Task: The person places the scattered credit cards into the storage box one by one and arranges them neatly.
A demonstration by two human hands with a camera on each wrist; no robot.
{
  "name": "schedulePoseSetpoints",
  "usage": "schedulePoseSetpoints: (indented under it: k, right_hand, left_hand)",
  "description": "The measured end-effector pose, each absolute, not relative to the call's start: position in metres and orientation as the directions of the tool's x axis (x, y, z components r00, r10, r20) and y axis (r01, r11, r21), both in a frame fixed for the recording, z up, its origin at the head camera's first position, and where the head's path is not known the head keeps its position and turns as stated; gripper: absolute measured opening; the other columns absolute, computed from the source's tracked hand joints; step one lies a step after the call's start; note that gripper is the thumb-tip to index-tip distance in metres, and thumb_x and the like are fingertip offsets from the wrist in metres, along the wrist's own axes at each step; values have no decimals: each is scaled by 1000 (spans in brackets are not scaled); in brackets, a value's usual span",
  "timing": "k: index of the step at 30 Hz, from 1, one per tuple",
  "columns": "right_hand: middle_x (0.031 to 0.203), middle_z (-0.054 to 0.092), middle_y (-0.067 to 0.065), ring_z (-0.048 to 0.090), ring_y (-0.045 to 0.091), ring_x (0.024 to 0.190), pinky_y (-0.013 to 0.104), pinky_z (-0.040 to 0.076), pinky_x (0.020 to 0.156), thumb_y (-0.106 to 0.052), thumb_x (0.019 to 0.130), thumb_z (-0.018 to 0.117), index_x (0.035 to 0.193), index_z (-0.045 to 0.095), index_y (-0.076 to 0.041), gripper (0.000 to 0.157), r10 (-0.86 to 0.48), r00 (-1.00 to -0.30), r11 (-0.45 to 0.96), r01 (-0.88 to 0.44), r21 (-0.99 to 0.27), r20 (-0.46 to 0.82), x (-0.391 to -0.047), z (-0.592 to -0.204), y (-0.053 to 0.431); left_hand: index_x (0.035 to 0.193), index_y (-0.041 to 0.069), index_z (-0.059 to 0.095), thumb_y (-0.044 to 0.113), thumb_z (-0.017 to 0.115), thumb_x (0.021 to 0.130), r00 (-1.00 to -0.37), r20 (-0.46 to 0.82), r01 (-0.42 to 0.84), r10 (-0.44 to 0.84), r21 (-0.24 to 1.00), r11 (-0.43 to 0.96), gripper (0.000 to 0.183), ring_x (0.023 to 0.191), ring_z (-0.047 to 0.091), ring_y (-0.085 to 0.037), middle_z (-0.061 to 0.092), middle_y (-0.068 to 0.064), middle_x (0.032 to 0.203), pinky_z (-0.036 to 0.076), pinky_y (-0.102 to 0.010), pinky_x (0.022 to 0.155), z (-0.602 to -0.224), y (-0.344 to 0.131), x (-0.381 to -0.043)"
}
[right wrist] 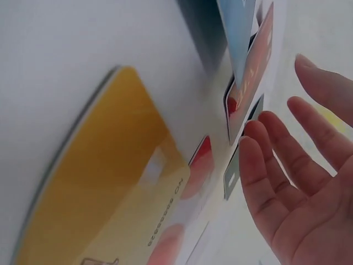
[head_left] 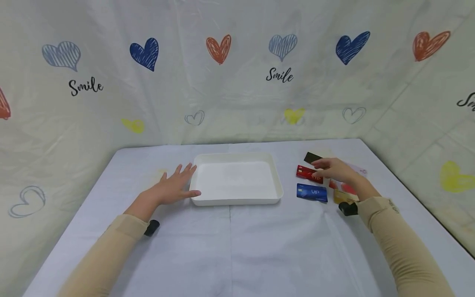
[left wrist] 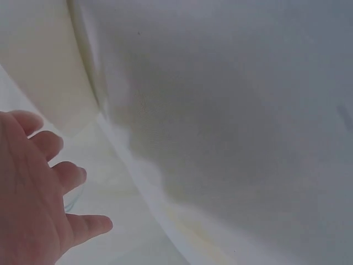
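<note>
A white rectangular tray [head_left: 236, 202] lies mid-table. At its left side my left hand [head_left: 171, 188] spreads its fingers, with the thumb by the front left corner; whether it touches the rim I cannot tell. On the right, my right hand [head_left: 338, 171] hovers over several cards with loosely bent fingers, holding nothing. Nearest its fingertips are a red VIP card [head_left: 305, 172] and a black card [head_left: 311, 157]. A blue VIP card [head_left: 311, 193] lies nearer the front. Partly hidden beneath the hand are a gold card [right wrist: 105, 176], a red-patterned card [head_left: 348, 188] and a pale pink card [head_left: 360, 170].
A white cloth [head_left: 230, 247] with a centre crease covers the table. Behind it hangs a pale curtain [head_left: 237, 90] printed with hearts and "Smile". A black wrist device [head_left: 152, 227] is under the left sleeve, another [head_left: 348, 209] by the right cuff.
</note>
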State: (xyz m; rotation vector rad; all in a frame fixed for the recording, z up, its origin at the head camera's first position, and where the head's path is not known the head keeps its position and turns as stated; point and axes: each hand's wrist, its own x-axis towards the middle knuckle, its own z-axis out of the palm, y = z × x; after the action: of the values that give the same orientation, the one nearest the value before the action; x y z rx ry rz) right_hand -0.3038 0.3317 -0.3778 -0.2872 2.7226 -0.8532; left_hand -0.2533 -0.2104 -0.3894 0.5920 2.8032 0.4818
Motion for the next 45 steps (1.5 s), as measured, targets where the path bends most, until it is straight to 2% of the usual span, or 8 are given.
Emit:
schedulePoseSetpoints:
  k: [6,12,19,33,45]
  right_hand:
    - [138,50,35,47,49,119,66,43,100,-27,96,73,146,47,6,66,-234,-941,861,-85,-502,-243,-305,-378,335]
    - [137,49,36,47,52,121,69,41,102,-27,91,78,147,44,6,73,-219,-933,868,-52,-494,-287,-308,-384,342]
    - [133,51,35,51,48,115,66,45,99,-27,90,80,143,49,5,69,-196,-935,875,-31,-483,-296,-310,-389,345]
    - [129,54,32,54,45,110,63,47,96,-29,89,81,137,56,5,64,-186,-942,881,-34,-473,-280,-311,-391,347]
    - [126,56,31,55,44,110,62,47,97,-29,88,83,134,51,7,66,-180,-942,880,-26,-475,-282,-315,-394,349]
  left_hand:
    - [166,9,3,69,61,92,-880,-184,353,438,365,861,111,155,-4,-43,0,-16,171,-2,-77,112,-391,-212,-252]
    - [165,8,3,70,66,88,-870,-177,378,460,357,854,117,154,-1,-45,1,-16,171,0,-79,111,-391,-212,-251]
    - [164,3,4,68,74,83,-868,-173,382,465,367,848,126,154,1,-46,1,-19,171,2,-80,110,-392,-210,-249]
    - [164,2,2,67,74,84,-870,-179,380,460,353,855,126,154,1,-45,0,-18,171,3,-80,111,-395,-209,-250]
    - [164,2,3,66,74,84,-867,-178,381,465,365,850,124,154,1,-45,0,-18,171,2,-79,111,-394,-208,-249]
